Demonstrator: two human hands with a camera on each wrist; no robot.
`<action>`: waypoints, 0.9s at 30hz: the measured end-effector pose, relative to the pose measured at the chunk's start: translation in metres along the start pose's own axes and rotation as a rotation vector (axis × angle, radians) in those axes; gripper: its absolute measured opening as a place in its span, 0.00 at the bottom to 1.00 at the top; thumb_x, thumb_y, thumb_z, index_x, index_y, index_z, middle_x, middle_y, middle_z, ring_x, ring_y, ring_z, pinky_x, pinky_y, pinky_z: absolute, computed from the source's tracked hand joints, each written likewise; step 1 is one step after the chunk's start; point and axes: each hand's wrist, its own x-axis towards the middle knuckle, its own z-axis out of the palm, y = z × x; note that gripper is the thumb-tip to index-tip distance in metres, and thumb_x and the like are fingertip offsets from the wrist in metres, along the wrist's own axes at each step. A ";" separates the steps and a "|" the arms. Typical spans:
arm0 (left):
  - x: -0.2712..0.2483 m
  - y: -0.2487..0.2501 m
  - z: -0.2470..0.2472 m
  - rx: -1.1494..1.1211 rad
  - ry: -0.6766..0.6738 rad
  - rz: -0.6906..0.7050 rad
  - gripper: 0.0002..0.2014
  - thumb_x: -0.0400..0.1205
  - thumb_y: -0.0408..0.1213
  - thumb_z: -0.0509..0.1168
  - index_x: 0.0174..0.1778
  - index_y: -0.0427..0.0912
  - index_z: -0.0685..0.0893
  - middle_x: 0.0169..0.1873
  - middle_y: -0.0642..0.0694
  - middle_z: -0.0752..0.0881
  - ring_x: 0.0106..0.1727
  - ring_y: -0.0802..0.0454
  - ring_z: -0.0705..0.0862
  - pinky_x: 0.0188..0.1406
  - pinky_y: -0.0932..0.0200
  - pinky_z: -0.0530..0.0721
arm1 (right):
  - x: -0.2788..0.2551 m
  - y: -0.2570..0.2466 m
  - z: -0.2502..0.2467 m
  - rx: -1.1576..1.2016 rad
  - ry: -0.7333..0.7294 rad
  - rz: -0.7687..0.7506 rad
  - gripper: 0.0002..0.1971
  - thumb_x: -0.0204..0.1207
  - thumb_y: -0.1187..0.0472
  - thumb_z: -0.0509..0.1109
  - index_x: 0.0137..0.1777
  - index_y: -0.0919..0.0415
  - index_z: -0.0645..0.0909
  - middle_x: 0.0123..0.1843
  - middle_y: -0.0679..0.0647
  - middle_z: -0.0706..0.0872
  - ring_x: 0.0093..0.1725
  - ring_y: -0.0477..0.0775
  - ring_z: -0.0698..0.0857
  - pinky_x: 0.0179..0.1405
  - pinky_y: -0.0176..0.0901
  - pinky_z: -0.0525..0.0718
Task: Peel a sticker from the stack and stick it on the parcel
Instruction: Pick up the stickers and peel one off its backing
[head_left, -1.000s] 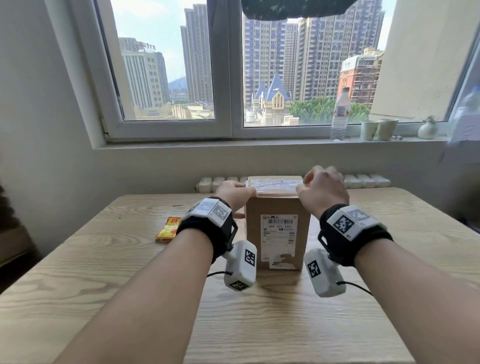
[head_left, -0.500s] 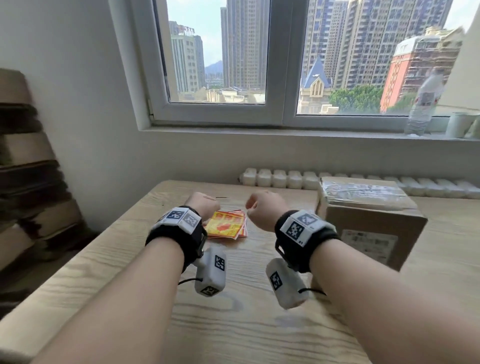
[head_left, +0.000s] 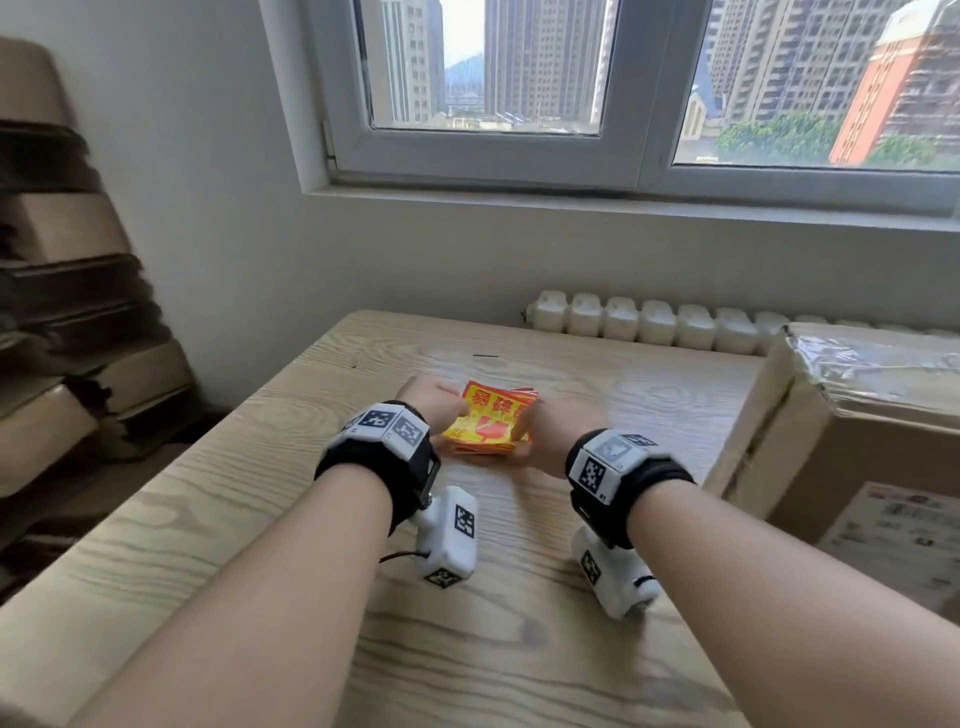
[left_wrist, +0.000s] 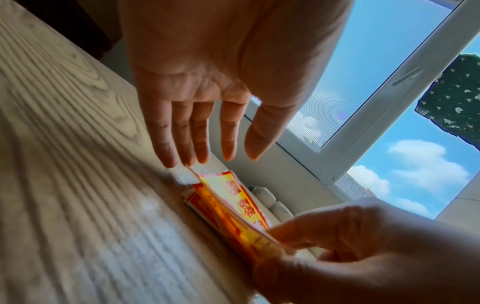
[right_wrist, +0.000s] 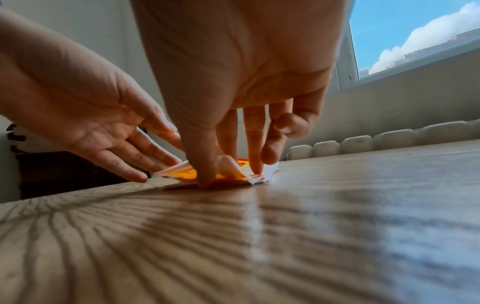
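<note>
A stack of red and yellow stickers (head_left: 488, 423) lies on the wooden table (head_left: 519, 649), between my two hands. My right hand (head_left: 540, 441) holds the stack's near right edge, thumb pressed down (right_wrist: 205, 181) and fingers behind, and bends the top sticker (right_wrist: 231, 166) upward. In the left wrist view my right hand (left_wrist: 283, 242) pinches the lifted sheets (left_wrist: 233, 197). My left hand (left_wrist: 218, 160) has straight fingers, and their tips touch the raised left corner. The cardboard parcel (head_left: 831, 457) with a taped top and a printed label stands apart at the right.
A white ribbed radiator (head_left: 649, 322) runs along the table's far edge under the window sill. Flattened cardboard boxes (head_left: 67, 312) are piled against the wall at the left. The table's left edge is close to my left hand.
Both hands left the parcel and moved left to the sticker stack. The view swung left with them. My right hand now pinches and lifts the top sticker.
</note>
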 end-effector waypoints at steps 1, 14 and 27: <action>-0.003 0.000 -0.001 -0.006 0.002 0.006 0.05 0.79 0.31 0.66 0.41 0.44 0.86 0.44 0.43 0.80 0.47 0.50 0.77 0.42 0.60 0.79 | 0.001 0.000 0.001 0.025 0.005 0.017 0.13 0.73 0.50 0.69 0.53 0.53 0.89 0.54 0.54 0.91 0.52 0.58 0.88 0.49 0.44 0.85; -0.061 0.026 -0.018 -0.368 0.108 -0.024 0.25 0.81 0.56 0.59 0.38 0.34 0.84 0.30 0.42 0.85 0.29 0.47 0.84 0.36 0.57 0.84 | -0.065 -0.007 -0.059 0.331 0.569 -0.002 0.15 0.76 0.63 0.61 0.35 0.62 0.88 0.32 0.57 0.87 0.36 0.59 0.83 0.36 0.40 0.75; -0.174 0.063 -0.032 -0.749 0.005 0.182 0.18 0.83 0.44 0.59 0.31 0.38 0.81 0.12 0.50 0.84 0.12 0.58 0.83 0.27 0.64 0.82 | -0.183 0.003 -0.105 0.257 0.743 -0.090 0.14 0.78 0.59 0.64 0.47 0.60 0.91 0.47 0.56 0.93 0.49 0.60 0.89 0.50 0.45 0.84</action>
